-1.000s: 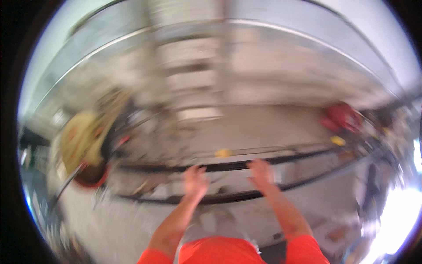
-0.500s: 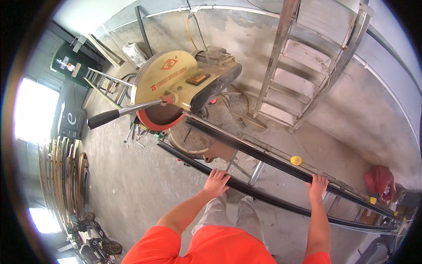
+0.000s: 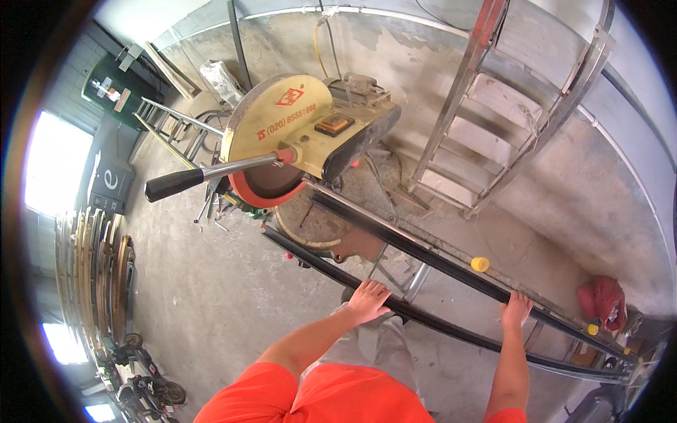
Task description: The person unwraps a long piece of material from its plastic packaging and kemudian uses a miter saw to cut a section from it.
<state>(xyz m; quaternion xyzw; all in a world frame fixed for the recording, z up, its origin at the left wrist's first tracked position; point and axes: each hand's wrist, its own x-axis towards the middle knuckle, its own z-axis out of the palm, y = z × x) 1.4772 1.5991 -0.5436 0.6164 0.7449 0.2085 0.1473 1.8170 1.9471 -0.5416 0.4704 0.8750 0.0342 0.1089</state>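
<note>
Two long black bars run from the cut-off saw toward the lower right. My left hand is closed over the near black bar, its fingers lying across the top. Farther right, my right hand is wrapped over the far black bar; the undersides of both grips are hidden. Ahead of me stands the cut-off saw, with a cream blade guard, an orange-red rim and a black-gripped lever pointing left. The far bar's end lies beneath the saw's blade side.
A rail with yellow knobs runs beside the far bar. A stepladder leans near the back wall. Long strips are stacked at left, above a parked two-wheeler. A dark red bag lies at right.
My view has shifted slightly, moving the saw and bars a little rightward. My left hand sits slightly farther right along the near bar; the right hand keeps its hold.
</note>
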